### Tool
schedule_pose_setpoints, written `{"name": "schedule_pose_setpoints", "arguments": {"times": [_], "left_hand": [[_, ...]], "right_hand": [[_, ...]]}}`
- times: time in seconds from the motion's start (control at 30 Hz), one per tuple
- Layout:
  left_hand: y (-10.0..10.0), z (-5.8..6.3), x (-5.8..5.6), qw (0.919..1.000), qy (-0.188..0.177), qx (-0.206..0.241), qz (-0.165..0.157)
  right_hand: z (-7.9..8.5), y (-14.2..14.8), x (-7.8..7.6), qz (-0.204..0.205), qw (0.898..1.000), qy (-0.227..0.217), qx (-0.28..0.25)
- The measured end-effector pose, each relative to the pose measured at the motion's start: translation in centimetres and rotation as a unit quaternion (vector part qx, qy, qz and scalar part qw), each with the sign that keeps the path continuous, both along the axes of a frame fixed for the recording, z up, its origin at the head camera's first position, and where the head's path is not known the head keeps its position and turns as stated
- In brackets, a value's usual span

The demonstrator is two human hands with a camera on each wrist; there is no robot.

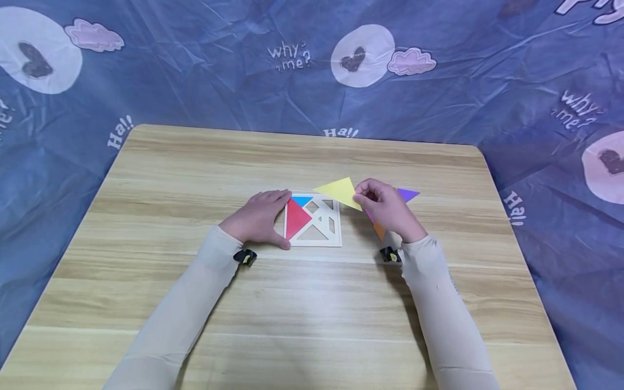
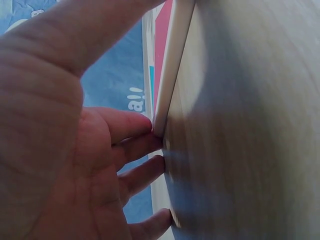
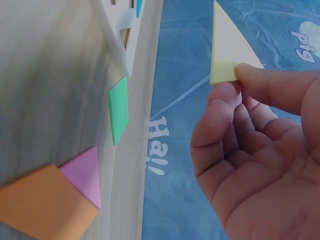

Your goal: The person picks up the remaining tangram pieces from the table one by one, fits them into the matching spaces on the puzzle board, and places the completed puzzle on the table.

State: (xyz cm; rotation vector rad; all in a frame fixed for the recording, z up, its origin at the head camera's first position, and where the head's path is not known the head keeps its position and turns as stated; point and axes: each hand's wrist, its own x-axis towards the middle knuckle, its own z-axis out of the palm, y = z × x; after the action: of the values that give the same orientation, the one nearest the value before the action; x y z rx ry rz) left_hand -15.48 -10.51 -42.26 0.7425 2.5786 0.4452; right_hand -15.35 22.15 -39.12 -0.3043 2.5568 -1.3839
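Note:
A white tangram board (image 1: 337, 238) with cut-outs lies on the table in the head view. A red triangle (image 1: 296, 219) and a blue triangle (image 1: 301, 200) sit in it. My left hand (image 1: 259, 218) spans the board's left side, thumb at the near corner and fingers at the far one, holding it by the edges. Between thumb and index finger, my right hand (image 1: 391, 210) pinches a yellow triangle (image 1: 338, 190), raised above the board's far right corner. The right wrist view shows the yellow triangle (image 3: 227, 45) tilted up, clear of the table.
Right of the board, partly behind my right hand, lie a purple piece (image 1: 407, 194) and an orange piece (image 1: 379, 231). A green piece (image 3: 119, 112) shows in the right wrist view, near the board's corner. Blue printed cloth (image 1: 219, 65) hangs behind the wooden table (image 1: 292, 325).

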Motion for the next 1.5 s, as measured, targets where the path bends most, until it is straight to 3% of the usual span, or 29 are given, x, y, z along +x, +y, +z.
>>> {"name": "schedule_pose_setpoints", "arguments": {"times": [0.17, 0.57, 0.9, 1.3, 1.5], "left_hand": [[0.0, -0.1, -0.1, 1.0, 0.001, -0.006, -0.001], [0.2, 0.0, -0.1, 0.9999, -0.002, -0.014, 0.001], [0.1, 0.0, 0.0, 0.9999, 0.005, -0.013, 0.001], [0.1, 0.0, 0.0, 0.9999, 0.002, -0.013, 0.004], [0.2, 0.4, 0.1, 0.9999, 0.001, -0.009, 0.006]], "right_hand": [[-0.1, -0.2, 0.0, 0.017, 1.0, -0.008, 0.009], [-0.3, -1.1, 0.4, 0.103, 0.993, -0.043, 0.05], [-1.2, -2.2, 0.7, 0.163, 0.984, -0.058, 0.041], [-1.9, -3.7, 1.2, 0.161, 0.982, -0.071, 0.062], [-2.3, -4.2, 1.3, 0.157, 0.981, -0.061, 0.099]]}}
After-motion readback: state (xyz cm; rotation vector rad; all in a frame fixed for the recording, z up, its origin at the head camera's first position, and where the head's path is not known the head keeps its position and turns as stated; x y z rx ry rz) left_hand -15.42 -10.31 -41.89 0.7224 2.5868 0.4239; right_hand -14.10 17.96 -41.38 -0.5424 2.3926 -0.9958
